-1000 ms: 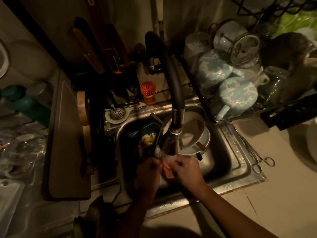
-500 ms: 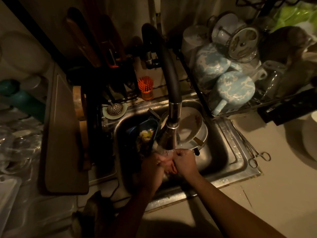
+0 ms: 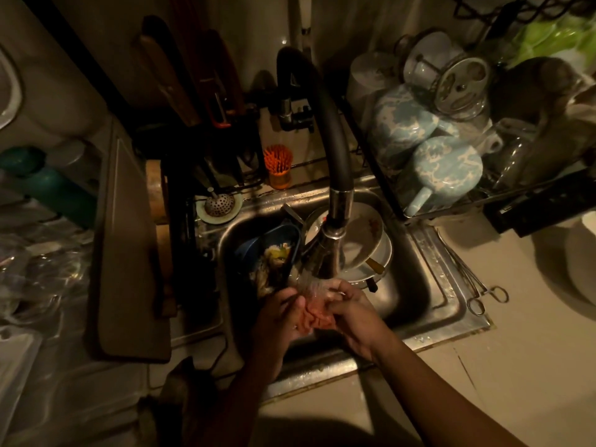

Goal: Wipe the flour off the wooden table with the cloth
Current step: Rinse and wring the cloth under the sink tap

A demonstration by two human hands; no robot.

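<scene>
Left hand (image 3: 277, 321) and right hand (image 3: 354, 314) stay over the shiny steel sink (image 3: 451, 285), now pressed closer | long black bendy tap (image 3: 335, 130) above sink, water pouring | both hands curl round small pink wet cloth (image 3: 317, 312), over sink middle, under the water

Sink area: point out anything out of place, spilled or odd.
Scissor-handled forceps lie along the right rim of the sink, an odd spot for them. The strainer sits out on the back ledge, not in the drain. A blue container with food scraps leans tilted in the basin.
</scene>
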